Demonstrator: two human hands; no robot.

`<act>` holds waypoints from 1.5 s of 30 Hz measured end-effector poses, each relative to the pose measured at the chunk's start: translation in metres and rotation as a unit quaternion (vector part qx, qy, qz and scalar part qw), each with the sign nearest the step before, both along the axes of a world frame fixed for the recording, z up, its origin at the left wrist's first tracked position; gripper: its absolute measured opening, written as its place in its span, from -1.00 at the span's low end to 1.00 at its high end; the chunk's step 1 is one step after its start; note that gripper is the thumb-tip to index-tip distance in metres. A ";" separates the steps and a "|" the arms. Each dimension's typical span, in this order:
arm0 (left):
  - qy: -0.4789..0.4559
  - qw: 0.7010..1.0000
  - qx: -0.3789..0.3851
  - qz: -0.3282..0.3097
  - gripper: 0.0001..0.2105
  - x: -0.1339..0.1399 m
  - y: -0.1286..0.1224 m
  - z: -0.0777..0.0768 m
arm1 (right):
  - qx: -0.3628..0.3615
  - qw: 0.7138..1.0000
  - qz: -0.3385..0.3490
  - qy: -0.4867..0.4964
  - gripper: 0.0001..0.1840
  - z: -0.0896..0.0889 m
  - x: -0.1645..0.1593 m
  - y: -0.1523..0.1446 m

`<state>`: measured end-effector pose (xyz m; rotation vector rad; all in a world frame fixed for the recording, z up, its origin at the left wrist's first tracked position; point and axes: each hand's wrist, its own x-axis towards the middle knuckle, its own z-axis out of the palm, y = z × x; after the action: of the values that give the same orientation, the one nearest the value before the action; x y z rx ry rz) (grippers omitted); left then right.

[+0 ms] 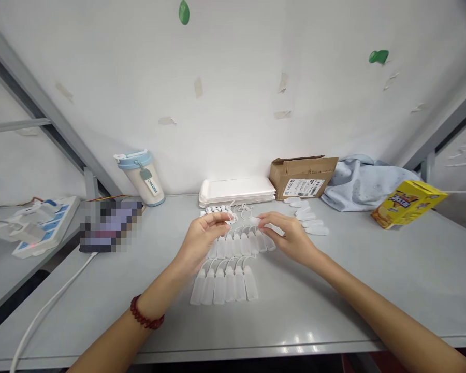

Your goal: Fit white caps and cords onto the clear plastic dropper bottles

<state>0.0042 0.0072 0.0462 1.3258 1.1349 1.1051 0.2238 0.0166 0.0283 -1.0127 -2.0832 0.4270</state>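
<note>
My left hand (207, 233), with a red bead bracelet on its wrist, is closed with the fingertips pinching a thin white cord (232, 217). Across from it, my right hand (289, 235) is closed on a small translucent white plastic sleeve (253, 220), mostly hidden by the fingers. Below both hands lie two rows of similar sleeves with white cords at their tops, a nearer row (219, 287) and a farther row (236, 245) partly covered by my left hand. Loose white cords (245, 209) lie just behind the hands. Several sleeves without visible cords (314, 228) are spread to the right.
At the back stand a stack of white trays (236, 190) and an open cardboard box (305, 178). Light blue cloth (361, 181) and a yellow snack box (407, 204) are right. A tumbler (143, 178), a blurred phone (112, 228) and a power strip (52, 228) are left.
</note>
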 end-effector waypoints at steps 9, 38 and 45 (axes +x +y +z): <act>-0.047 0.996 -0.048 -0.053 -0.81 0.011 -0.006 -0.006 | -0.065 0.995 0.042 0.066 -0.89 0.001 -0.012 -0.016; 0.152 0.979 0.124 -0.053 -0.84 0.016 -0.011 -0.010 | -0.106 0.986 0.049 0.117 -0.88 -0.009 -0.022 -0.025; 0.173 0.972 0.144 -0.060 -0.86 0.017 -0.012 -0.008 | -0.089 0.989 0.035 0.114 -0.78 -0.011 -0.022 -0.025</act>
<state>0.0208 -0.0047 0.0385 1.8458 1.1524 0.9986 0.2014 -0.0084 0.0169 -0.9454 -1.9045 0.7394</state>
